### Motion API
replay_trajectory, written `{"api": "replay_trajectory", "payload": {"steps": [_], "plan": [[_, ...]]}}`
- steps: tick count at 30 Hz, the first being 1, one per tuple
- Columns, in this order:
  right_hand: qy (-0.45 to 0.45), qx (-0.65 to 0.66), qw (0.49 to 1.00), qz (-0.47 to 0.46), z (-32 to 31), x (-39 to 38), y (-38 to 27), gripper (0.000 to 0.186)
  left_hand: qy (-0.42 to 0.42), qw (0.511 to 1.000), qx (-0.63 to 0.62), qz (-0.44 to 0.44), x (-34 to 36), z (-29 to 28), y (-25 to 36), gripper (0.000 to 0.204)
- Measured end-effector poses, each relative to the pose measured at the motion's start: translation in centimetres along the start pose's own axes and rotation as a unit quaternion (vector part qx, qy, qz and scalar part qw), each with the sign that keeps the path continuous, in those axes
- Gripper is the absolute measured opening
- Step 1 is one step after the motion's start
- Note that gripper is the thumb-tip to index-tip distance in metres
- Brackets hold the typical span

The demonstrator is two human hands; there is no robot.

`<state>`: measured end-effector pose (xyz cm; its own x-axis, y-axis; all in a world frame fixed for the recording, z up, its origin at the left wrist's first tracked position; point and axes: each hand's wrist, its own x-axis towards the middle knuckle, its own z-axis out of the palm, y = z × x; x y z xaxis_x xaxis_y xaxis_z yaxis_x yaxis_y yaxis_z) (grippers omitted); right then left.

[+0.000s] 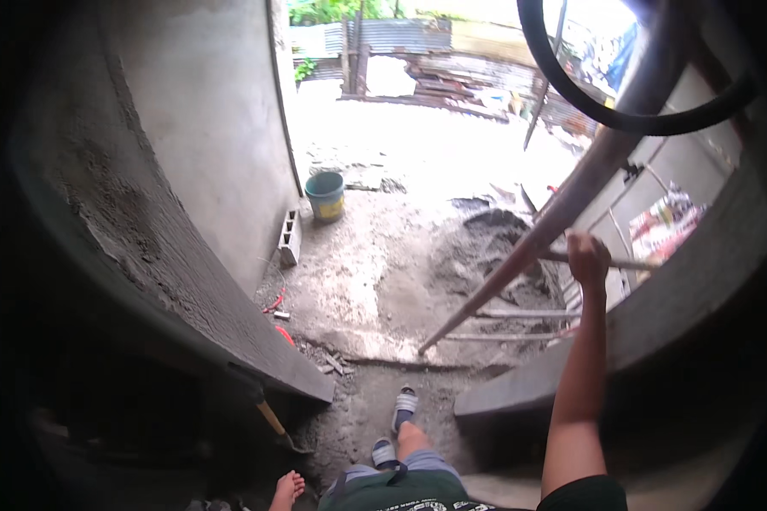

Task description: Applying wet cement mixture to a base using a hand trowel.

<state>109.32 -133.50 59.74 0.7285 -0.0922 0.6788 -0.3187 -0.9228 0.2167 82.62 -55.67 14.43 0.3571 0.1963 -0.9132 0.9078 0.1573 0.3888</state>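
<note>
My right hand (588, 255), at the end of a raised arm, is closed around a thin crosswise bar (631, 264) of a metal scaffold frame. Right beside it, a thick rusty pole (507, 271) of the scaffold slants from the upper right down to the floor. My left hand (290, 487) hangs low near my hip, its fingers loosely curled and slightly apart, with nothing seen in it. Closest to that hand is a tool with a wooden handle (271, 417) and a metal end, leaning by the wall's foot. My feet in striped slippers (406, 407) stand in the doorway.
Beyond the threshold, a heap of wet grey mortar (507, 247) lies right of centre. A green bucket (325, 196) and a hollow concrete block (290, 238) stand by the left wall. A black hose loop (609, 117) hangs at upper right. Rubble (334, 364) lies near the left doorway edge.
</note>
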Motion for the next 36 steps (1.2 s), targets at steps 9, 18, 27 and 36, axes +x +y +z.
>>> {"api": "replay_trajectory", "payload": {"steps": [9, 18, 27, 36], "plan": [[-0.092, 0.161, 0.969, 0.162, -3.3, -0.1, -2.6, 0.046, 0.014, 0.974, 0.188, 0.126, 5.9, 9.2, 6.8, 0.030], [-0.016, 0.292, 0.945, 0.143, 3.3, -6.5, 5.1, 0.043, -0.024, 0.906, 0.309, 0.288, 7.3, 19.4, 18.7, 0.036], [0.132, 0.240, 0.960, 0.063, -2.1, 2.0, -8.0, 0.043, 0.031, 0.921, 0.327, 0.212, 12.1, 20.1, 21.8, 0.036], [0.034, 0.331, 0.931, 0.152, -0.9, -1.3, -2.2, 0.046, -0.007, 0.892, 0.395, 0.220, 10.1, 26.0, 27.2, 0.037]]}}
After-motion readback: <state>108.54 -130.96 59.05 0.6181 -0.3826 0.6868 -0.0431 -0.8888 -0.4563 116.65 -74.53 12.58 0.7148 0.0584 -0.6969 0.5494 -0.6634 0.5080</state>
